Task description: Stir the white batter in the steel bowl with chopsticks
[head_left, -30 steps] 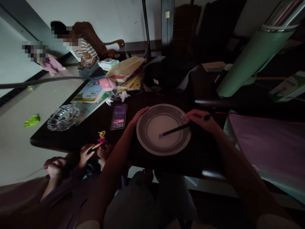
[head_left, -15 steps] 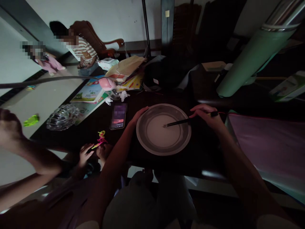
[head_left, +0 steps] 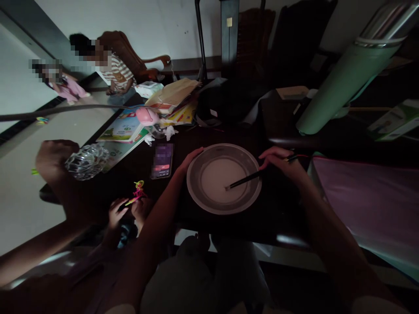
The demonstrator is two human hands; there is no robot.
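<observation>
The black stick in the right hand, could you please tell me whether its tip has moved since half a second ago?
Yes; against the round basin, the black stick has its tip shifted toward the near rim.

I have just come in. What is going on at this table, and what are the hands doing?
The person's left hand is at the rim of a round, shallow bowl on the dark table. Their right hand holds what look like black chopsticks, the tips in or just over the bowl's whitish contents. A lit smartphone lies left of the bowl. Nearer the table's edge, another person's hands hold a small pink and yellow toy.
</observation>
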